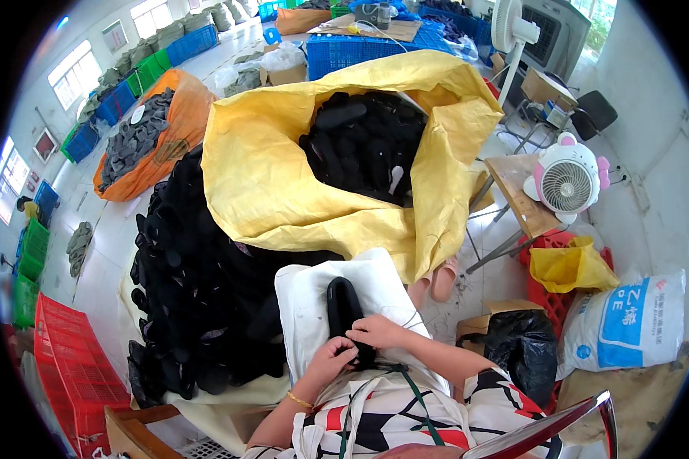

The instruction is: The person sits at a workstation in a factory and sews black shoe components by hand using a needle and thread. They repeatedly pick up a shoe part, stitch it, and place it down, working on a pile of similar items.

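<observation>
Both hands pinched the near end of a black sock lying on the white lap cloth: left hand, right hand. Risk: far end unsupported, could slide off toward the black pile left of the grip.

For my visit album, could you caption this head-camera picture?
Both hands, left and right, grip a black sock on a white cloth beside a yellow sack of socks.

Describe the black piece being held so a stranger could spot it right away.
Start at the big yellow sack, then drop to the white cloth on the lap. The long black sock lies there alone, both hands gripping its near end, apart from the heaped pile.
</observation>
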Tool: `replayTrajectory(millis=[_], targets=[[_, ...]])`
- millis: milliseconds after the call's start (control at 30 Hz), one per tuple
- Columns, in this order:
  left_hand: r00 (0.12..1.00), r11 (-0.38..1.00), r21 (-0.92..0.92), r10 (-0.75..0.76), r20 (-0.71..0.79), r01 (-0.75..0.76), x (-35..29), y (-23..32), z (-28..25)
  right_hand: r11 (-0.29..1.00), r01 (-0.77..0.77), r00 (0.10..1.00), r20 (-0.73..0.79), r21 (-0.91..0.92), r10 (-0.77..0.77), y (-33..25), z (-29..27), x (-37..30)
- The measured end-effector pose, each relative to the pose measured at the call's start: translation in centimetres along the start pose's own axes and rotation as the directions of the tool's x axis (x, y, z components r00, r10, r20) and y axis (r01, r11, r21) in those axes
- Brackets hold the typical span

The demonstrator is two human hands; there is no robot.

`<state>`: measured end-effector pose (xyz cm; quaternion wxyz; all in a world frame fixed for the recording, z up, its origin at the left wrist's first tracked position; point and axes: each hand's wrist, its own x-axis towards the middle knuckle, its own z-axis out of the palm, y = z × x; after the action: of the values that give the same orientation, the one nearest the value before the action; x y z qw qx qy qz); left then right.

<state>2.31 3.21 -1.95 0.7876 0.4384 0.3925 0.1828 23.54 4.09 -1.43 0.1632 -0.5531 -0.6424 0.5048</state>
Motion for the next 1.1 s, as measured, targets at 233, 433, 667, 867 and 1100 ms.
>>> replayTrajectory(millis=[233, 433, 667, 867, 1100], targets=[[0.996, 0.975, 0.221, 0.022, -0.089, -0.002, -0.6, -0.1, -1.1, 0.936, 0.021, 0.991, -0.130, 0.353, 0.027, -0.9, 2.1, -2.5], [0.992, 0.977, 0.215, 0.043, -0.122, -0.016, -0.5, 0.3, -0.2, 0.974, 0.226, 0.952, -0.218, 0.023, -0.215, -1.8, 1.4, -4.5], [0.968, 0.878, 0.466, 0.199, -0.150, -0.108, -0.4, -0.1, -0.4, 0.830, 0.433, 0.742, -0.385, -0.351, -0.549, -2.7, 2.2, -3.7], [0.946, 0.701, 0.688, 0.319, -0.064, -0.190, 0.0, 0.3, 0.3, 0.884, 0.283, 0.866, -0.495, 0.373, -0.068, -3.4, 1.1, -3.2], [0.817, 0.460, 0.799, 0.573, 0.066, -0.387, -1.8, -0.2, 0.6, 0.400, 0.292, 0.905, -0.386, 0.869, 0.177, -1.0, -5.5, -9.3]])
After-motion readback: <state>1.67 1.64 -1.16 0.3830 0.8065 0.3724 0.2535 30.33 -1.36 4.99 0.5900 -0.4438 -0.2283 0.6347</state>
